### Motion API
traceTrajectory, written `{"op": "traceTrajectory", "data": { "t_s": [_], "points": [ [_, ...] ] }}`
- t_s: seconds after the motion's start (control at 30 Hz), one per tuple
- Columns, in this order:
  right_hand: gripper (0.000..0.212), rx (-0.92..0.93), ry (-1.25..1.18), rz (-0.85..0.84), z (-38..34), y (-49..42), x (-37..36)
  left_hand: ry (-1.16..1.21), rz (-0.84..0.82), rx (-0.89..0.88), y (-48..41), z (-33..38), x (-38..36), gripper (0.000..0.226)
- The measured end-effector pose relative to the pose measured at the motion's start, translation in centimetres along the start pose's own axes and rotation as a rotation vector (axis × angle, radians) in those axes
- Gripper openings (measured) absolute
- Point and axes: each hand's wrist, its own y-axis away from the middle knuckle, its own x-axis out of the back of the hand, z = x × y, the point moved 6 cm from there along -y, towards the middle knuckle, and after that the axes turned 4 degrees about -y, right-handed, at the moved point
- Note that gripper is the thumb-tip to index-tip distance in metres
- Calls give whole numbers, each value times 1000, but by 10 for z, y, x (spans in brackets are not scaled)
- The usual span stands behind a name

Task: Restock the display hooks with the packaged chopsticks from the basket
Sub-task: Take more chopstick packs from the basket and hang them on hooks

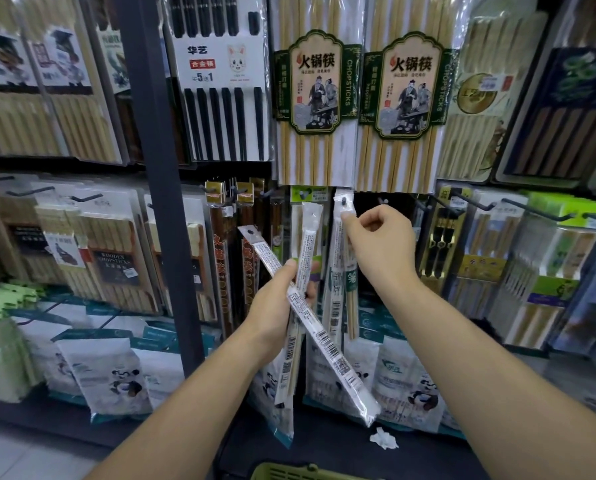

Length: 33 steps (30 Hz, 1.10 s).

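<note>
my right fingers [350,220] pinch the clear header of one chopstick packet [338,251]. thumb and forefinger are pressed together just under its hang hole, and the other fingers curl loosely behind. the hole sits at the tip of the hook [344,201]; i cannot tell whether it is threaded on or only resting against it. if i let go too soon, i judge the packet slides off and drops toward the low shelf, and the thin film header could fold or tear round the hole. the packet hangs straight down from the pinch, just left of the right hand [379,247] and close against the packets already hung beside it. lower and to the left, my left hand [272,310] grips two spare packets [319,336] near their middle, crossed like scissors; a loose grip there could let one slip. the basket [289,472] shows only its green rim at the bottom edge, well below both hands.
</note>
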Motion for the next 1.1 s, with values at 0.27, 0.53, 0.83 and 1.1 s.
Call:
{"op": "traceTrajectory", "data": {
  "t_s": [0.27, 0.53, 0.83, 1.1],
  "points": [
    [13, -27, -167, -224, -8, 26, -19, -149, -47, -116, -1, 5, -7, 26],
    [17, -86, -214, -95, 0, 14, -10, -247, 41, -113, -3, 5, -2, 23],
    [23, -74, -184, -15, 0, -6, -12, -360, 110, -68, -10, -1, 6, 22],
    [37, -113, -135, 26, 10, -10, -14, -310, 40, -152, -2, 4, 4, 23]
  ]
}}
